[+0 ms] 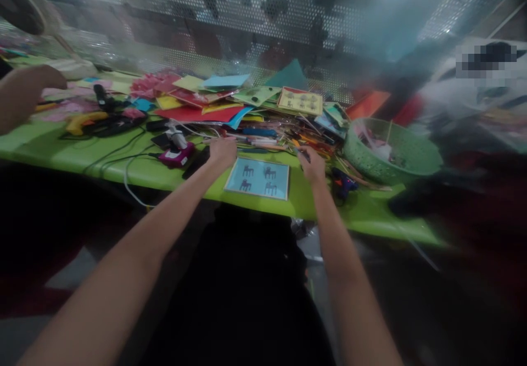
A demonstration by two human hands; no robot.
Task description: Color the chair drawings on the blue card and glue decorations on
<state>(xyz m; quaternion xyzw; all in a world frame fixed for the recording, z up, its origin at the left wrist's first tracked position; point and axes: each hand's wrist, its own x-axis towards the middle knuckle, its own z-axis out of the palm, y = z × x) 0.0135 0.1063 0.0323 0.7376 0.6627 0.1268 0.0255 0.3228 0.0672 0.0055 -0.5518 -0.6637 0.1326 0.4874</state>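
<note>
A light blue card (258,177) with several dark chair pictures lies at the table's front edge, between my two hands. My left hand (223,153) is closed just above the card's upper left corner, among pens and sticks; what its fingers hold, if anything, is hidden. To the right of the card, my right hand (313,164) is closed on a slim dark tool (304,154), whose kind is too blurred to name. Beyond both hands is a row of markers and thin sticks, with a blue marker (259,132) among them.
Coloured paper sheets (201,114) pile up along the back of the green table (111,152). A green basket (395,157) and a dark glue gun (344,184) are at right. Left are a purple power adapter (176,155), cables, a yellow-handled tool (86,122) and another person's hand (33,86).
</note>
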